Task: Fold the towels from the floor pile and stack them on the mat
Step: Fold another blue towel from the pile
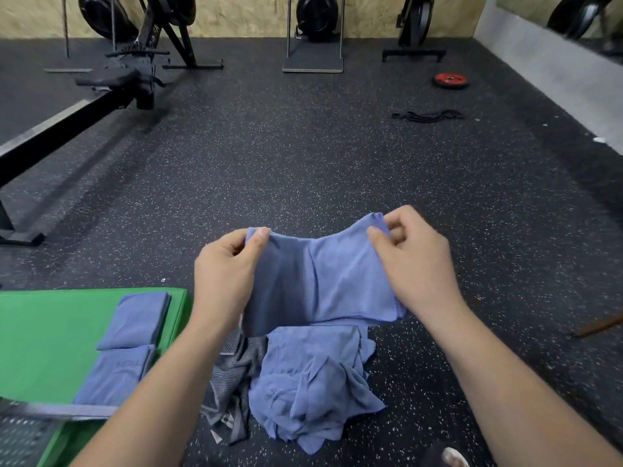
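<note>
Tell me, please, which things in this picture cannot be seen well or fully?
Head view:
- Floor pile: towel count unclear; crumpled layers overlap, and the held towel covers its far part.
- Grey striped cloth: partly under the left forearm and pile.
- Nearer folded towel on the green mat: near corner hidden by the left forearm.
- Grey object at bottom left: blurred, cut by the frame edge.
- Brown stick: cut by the right edge.

Only one camera here, worn on the person's head, wide-angle, pointing forward and tilted down. The left hand and right hand sit close under it, forearms entering from the bottom edge. Farther up it takes in the speckled floor out to the chipboard wall.
</note>
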Demonstrator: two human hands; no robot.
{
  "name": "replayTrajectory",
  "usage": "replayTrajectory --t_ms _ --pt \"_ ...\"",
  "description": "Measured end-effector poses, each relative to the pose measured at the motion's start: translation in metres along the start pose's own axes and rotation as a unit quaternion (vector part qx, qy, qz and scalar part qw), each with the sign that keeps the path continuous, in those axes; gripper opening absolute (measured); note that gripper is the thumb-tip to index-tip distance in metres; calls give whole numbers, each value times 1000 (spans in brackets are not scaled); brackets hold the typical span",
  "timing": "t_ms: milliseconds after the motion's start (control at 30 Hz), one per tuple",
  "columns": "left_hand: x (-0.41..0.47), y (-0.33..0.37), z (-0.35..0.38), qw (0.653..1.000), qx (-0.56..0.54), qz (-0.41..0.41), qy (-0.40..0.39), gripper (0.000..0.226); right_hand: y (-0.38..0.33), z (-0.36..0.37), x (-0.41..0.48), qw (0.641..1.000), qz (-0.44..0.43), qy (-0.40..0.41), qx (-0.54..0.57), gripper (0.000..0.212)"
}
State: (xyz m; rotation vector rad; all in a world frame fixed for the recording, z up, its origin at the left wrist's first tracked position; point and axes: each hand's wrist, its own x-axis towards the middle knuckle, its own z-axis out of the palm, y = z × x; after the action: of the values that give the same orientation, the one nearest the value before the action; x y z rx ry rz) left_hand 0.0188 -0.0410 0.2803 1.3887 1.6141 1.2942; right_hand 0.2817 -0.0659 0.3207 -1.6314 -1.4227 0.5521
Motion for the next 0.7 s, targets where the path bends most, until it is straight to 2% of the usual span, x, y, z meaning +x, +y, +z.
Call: replayTrajectory --t_ms 167,367,600,700 --pt "-25 14 19 998 57 1 -36 20 -6 27 -20 997 -21 -68 -3 17" --pt "-42 20 33 995 40 -5 -90 18 -9 47 -35 994 -46 -102 -13 16" --pt "-43 20 31 996 11 -20 -88 18 -12 55 -42 991 -61 -118 -7 13" --pt "-43 17 32 996 25 0 -89 17 -13 56 -43 991 -61 -122 -7 10"
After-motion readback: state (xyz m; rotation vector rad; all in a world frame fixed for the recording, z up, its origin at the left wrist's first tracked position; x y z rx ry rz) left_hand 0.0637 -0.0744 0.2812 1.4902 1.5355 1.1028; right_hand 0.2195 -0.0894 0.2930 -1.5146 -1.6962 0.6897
